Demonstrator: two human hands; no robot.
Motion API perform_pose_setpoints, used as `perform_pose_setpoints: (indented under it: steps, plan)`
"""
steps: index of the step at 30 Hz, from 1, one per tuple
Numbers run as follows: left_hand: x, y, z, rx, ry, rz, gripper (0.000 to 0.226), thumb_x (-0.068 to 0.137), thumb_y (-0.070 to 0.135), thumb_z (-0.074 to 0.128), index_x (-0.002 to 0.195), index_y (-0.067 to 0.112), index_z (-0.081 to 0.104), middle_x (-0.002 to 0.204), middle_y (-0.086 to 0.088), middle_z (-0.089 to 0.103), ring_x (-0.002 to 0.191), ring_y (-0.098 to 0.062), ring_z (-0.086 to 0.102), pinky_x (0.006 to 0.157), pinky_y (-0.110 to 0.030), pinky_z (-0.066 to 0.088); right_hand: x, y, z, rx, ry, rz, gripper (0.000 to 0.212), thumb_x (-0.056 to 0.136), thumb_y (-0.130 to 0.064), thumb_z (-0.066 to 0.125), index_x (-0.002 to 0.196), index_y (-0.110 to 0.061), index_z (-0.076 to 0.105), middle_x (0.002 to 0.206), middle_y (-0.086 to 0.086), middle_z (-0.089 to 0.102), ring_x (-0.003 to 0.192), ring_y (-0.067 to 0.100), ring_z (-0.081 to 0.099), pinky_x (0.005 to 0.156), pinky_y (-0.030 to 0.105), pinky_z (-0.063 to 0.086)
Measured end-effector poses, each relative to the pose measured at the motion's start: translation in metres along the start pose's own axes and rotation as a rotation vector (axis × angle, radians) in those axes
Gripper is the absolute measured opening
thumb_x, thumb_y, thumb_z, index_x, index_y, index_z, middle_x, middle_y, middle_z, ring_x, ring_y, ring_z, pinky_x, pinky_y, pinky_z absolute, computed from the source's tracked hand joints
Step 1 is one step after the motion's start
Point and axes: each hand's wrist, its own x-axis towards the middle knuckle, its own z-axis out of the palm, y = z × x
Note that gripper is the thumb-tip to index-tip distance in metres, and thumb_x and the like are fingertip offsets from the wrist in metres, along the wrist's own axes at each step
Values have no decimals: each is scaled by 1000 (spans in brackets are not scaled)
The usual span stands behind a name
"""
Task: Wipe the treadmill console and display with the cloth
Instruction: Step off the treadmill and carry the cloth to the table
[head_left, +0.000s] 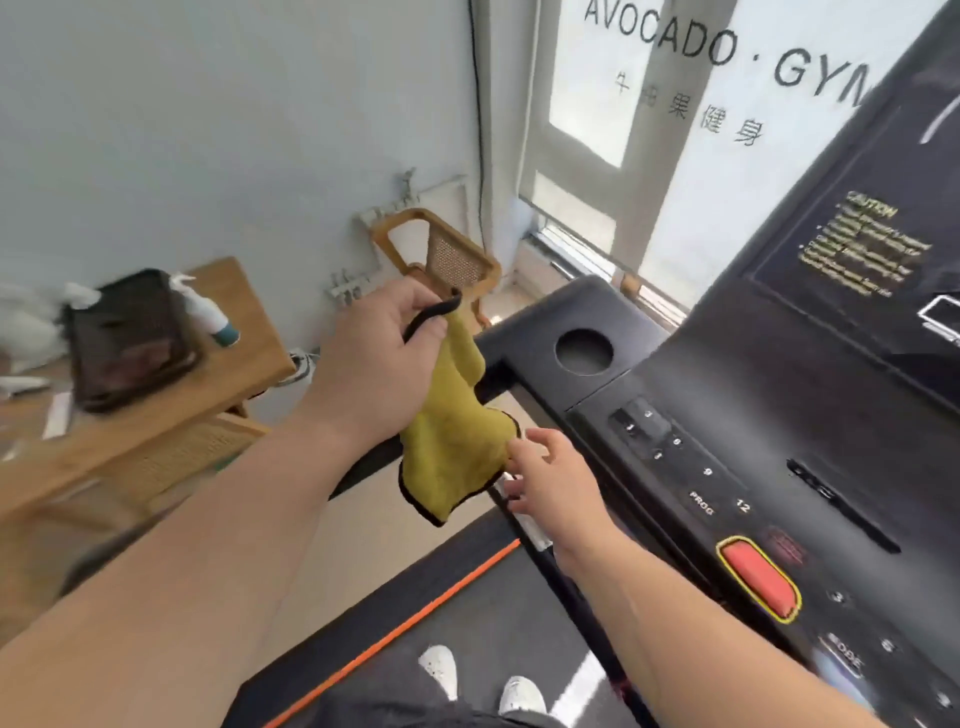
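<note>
A yellow cloth (457, 436) with a black edge hangs from my left hand (374, 358), which pinches its top corner left of the treadmill. My right hand (550, 483) touches the cloth's lower right corner with fingers spread; I cannot tell whether it grips it. The black treadmill console (753, 415) fills the right side, with number buttons, a red stop button (758, 579) and a round cup holder (584, 352). The dark display (862, 270) with yellow caution text rises at the upper right. Both hands are left of the console, off its surface.
A wooden table (171, 410) at left carries a dark tray (130, 338) and a white spray bottle (208, 312). A wooden chair (441, 249) stands by the wall. The treadmill belt (467, 613) with an orange stripe and my white shoes lie below. A lettered window is behind.
</note>
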Motion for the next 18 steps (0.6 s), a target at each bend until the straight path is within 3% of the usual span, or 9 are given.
perform_pose_setpoints:
  steps: [4, 10, 14, 18]
  plan:
    - [-29, -31, -48, -10, 135, -77, 10, 98, 24, 59, 92, 30, 65, 83, 4, 73, 79, -14, 67, 68, -36, 52, -17, 12, 60, -118, -66, -11, 38, 99, -40, 62, 134, -27, 54, 103, 0, 69, 91, 19, 69, 84, 42, 61]
    - [-72, -82, -116, -16, 237, -136, 9, 98, 23, 57, 94, 23, 66, 85, -8, 72, 81, -27, 66, 76, -53, 54, -36, 31, 163, -90, -371, 168, 57, 105, -47, 50, 155, -28, 31, 119, 4, 66, 109, 19, 66, 102, 43, 55]
    - [-101, -133, -173, -115, 335, -170, 12, 93, 33, 55, 93, 26, 65, 85, -6, 71, 83, -29, 68, 77, -56, 56, -49, 43, 234, 50, -401, 190, 64, 105, -28, 56, 160, -32, 23, 126, 10, 66, 111, 20, 68, 108, 45, 51]
    - [-131, -202, -242, -170, 466, -190, 12, 98, 25, 56, 92, 32, 63, 84, 3, 69, 80, -15, 66, 74, -42, 56, -71, 46, 296, 85, -290, 166, 66, 101, -5, 60, 152, -34, 32, 117, 13, 66, 109, 28, 69, 92, 46, 61]
